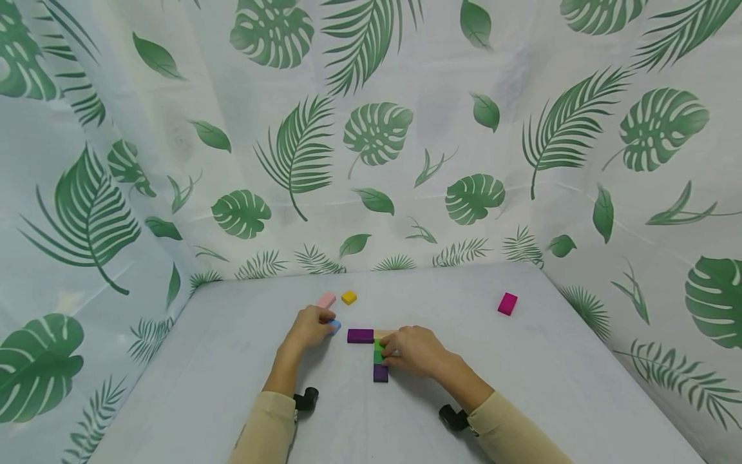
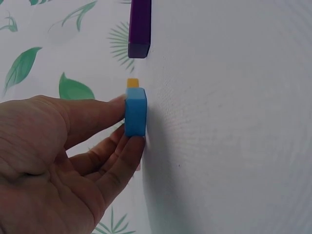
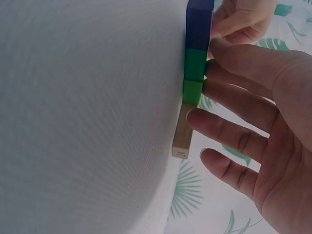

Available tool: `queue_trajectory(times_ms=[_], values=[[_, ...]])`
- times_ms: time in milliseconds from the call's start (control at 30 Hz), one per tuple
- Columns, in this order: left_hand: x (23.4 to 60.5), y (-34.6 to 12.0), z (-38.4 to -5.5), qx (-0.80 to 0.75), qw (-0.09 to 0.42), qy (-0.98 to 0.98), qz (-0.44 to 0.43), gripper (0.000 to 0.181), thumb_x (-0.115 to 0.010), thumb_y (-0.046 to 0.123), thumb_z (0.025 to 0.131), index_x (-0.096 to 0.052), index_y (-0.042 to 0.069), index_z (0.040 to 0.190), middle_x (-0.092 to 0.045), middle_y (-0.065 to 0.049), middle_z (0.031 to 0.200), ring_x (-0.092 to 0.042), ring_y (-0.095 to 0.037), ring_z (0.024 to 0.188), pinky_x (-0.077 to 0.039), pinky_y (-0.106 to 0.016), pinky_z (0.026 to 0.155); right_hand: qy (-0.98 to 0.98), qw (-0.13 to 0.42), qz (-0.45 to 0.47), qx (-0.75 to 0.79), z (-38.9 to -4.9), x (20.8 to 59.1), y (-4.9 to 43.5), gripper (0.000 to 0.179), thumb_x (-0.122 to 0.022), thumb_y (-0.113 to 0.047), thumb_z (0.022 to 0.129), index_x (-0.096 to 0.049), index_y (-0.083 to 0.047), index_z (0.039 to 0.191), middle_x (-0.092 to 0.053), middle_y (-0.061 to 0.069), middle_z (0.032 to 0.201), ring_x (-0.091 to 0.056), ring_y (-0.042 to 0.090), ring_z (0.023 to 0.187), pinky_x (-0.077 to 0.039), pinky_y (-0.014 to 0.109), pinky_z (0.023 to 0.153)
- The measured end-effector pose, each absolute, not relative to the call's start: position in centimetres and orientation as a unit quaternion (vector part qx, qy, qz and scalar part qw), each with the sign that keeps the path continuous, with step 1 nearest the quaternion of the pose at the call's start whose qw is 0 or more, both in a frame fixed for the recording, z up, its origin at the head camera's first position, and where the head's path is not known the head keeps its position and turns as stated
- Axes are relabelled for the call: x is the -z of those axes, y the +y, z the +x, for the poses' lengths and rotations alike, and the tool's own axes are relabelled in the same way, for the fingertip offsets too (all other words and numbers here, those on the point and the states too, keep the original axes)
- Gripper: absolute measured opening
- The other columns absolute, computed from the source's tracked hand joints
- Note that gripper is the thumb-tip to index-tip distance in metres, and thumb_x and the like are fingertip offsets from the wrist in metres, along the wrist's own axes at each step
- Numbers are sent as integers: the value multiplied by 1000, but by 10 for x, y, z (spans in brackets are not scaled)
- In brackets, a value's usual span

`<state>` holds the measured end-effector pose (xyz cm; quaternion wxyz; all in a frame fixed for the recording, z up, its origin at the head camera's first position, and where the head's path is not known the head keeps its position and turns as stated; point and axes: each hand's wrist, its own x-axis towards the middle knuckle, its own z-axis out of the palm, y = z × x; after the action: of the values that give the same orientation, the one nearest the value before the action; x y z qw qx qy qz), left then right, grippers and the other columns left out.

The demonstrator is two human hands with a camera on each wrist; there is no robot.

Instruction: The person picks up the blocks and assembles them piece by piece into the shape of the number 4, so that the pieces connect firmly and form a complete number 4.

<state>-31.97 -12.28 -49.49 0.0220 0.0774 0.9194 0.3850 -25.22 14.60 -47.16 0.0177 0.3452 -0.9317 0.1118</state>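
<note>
My left hand (image 1: 309, 327) pinches a blue block (image 2: 136, 114) between thumb and fingers, close to the white tabletop. Right of it a purple block (image 1: 361, 336) lies end to end with a plain wooden block (image 3: 183, 131). From there a light green block (image 3: 192, 91), a darker green block (image 3: 195, 64) and a dark violet block (image 3: 199, 27) run in a line toward me. My right hand (image 1: 418, 351) is over this column, its fingers extended and touching the blocks' tops or sides; in the head view it covers part of the wooden and green ones.
A pink block (image 1: 326, 300) lies just beyond my left hand, with a yellow block (image 1: 349, 297) beside it. Far to the right is a magenta block (image 1: 507, 303). A leaf-patterned curtain (image 1: 429, 245) hangs along the back and sides of the table.
</note>
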Motion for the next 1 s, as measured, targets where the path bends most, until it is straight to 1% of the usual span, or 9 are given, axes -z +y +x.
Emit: queue_trajectory(times_ms=[500,733,1000], values=[[494,-120,-317,-387,27,918,79,28,-73,7,95,-74,-2,121,-76,-13,114,-69,-25,105,-56,-46,98,-932,17,343,-114,-253,474,146,17,-83,-30,89,-85,-17,101,-79,-1,116,-74,18,106,-59,41,92],[492,-118,-316,-377,13,921,95,27,-74,5,94,-74,-3,120,-76,-14,113,-70,-26,105,-57,-45,95,-928,29,355,-111,-255,477,148,18,-82,-31,90,-85,-18,101,-79,-2,116,-75,18,105,-60,39,89],[493,-115,-316,-377,24,922,85,28,-73,8,95,-74,-1,121,-76,-13,114,-69,-25,106,-56,-45,96,-931,19,347,-110,-255,477,148,18,-81,-32,91,-85,-19,103,-78,-3,117,-74,17,107,-59,40,91]])
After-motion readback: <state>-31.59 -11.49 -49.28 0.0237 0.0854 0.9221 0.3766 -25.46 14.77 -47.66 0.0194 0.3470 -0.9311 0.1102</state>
